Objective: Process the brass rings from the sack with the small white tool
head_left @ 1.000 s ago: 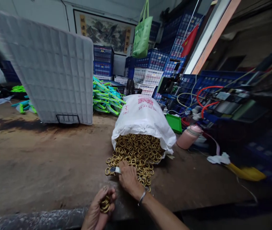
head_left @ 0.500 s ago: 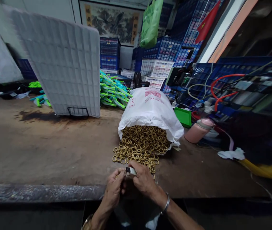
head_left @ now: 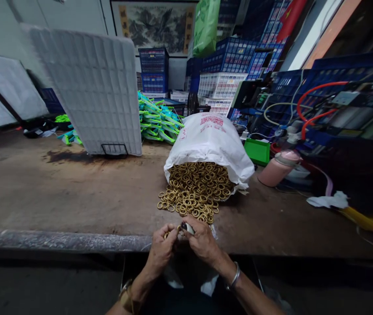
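My left hand (head_left: pixel 160 249) is closed in a pinch on a brass-coloured ring (head_left: pixel 179 228), with another ring (head_left: pixel 166 235) showing among its fingers. My right hand (head_left: pixel 203 243) is closed round a small tool (head_left: pixel 189 228) with a pale body and a dark end; its exact kind is not clear. That dark end meets or nearly meets the pinched ring. Just beyond both hands, a heap of brass-coloured rings (head_left: pixel 189 203) spills from the mouth of a white woven sack (head_left: pixel 206 135) lying on its side.
The brown worktable (head_left: pixel 75 197) has a plastic-wrapped front edge. On it are a tall white ribbed panel (head_left: pixel 91 92), green and blue plastic pieces (head_left: pixel 158 120), a green tray (head_left: pixel 257 151) and a pink bottle (head_left: pixel 278 168). Blue crates (head_left: pixel 155 70) are stacked behind.
The camera view has shifted a little. My hands stay together at the heap's front, and the rings in my left hand now show more plainly. The right hand keeps the small tool.
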`<state>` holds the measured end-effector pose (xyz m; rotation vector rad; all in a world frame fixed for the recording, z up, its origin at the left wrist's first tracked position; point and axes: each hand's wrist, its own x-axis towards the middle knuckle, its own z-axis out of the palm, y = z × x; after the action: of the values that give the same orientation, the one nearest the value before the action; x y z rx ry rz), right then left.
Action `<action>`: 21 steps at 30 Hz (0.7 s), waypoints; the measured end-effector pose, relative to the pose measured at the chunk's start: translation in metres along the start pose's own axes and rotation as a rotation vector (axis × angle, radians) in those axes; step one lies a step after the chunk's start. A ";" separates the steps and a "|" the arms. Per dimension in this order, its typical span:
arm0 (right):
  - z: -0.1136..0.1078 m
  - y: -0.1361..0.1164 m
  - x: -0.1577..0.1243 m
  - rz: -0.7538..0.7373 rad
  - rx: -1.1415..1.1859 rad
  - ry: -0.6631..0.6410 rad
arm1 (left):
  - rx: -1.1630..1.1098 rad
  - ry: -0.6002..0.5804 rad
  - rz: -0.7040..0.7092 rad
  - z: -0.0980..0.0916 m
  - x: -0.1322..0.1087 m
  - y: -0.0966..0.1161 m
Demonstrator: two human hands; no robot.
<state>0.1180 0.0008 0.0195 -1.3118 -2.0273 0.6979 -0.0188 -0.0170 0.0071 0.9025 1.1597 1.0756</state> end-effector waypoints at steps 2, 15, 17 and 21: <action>-0.001 -0.001 -0.002 0.028 0.056 0.012 | 0.023 0.024 0.001 0.003 -0.002 0.000; 0.005 0.005 -0.001 0.345 0.482 -0.049 | 0.268 0.048 0.302 0.011 -0.003 -0.004; 0.006 0.006 0.000 0.365 0.480 -0.032 | 0.207 0.026 0.182 0.013 -0.003 -0.004; 0.009 0.010 -0.002 0.362 0.408 -0.005 | 0.109 -0.031 -0.051 0.014 -0.003 -0.007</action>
<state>0.1182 0.0023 0.0059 -1.4317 -1.5487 1.2061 -0.0041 -0.0220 0.0043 0.9656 1.2186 0.9617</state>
